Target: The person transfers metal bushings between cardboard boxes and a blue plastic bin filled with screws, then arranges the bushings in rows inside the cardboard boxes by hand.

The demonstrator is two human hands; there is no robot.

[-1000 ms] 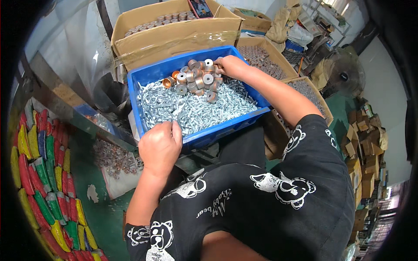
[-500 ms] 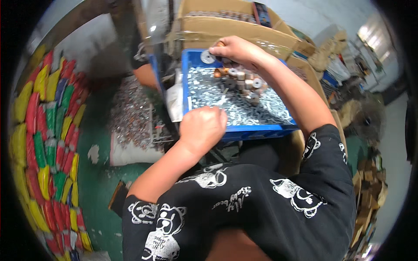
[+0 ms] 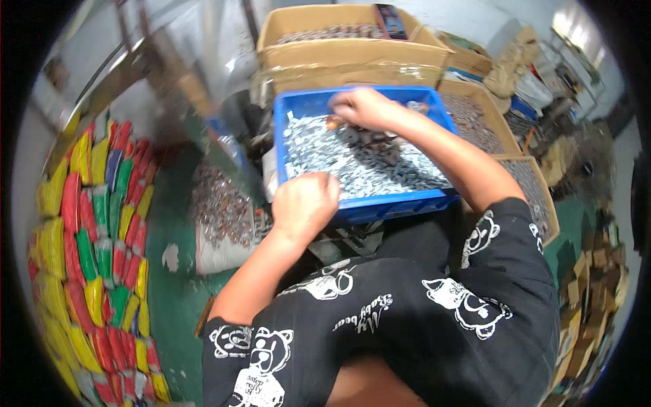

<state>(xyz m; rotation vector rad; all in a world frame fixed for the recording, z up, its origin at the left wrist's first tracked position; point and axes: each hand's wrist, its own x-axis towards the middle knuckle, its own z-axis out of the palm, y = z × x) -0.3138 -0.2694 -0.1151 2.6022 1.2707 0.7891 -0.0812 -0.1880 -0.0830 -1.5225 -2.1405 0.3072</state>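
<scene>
My right hand reaches into the blue bin, fingers curled over small round metal parts, hard, slippery, best pinched by the rim; my left hand is closed, contents hidden.

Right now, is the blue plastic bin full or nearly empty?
Partly full. The blue bin holds a layer of small silvery metal parts covering its floor, below the rim. The right hand reaches into its far side.

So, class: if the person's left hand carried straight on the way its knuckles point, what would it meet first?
Most likely the heap of small silvery metal parts in the blue crate. The left hand sits at the crate's near rim, pointing inward, though its height above the rim is unclear.
</scene>
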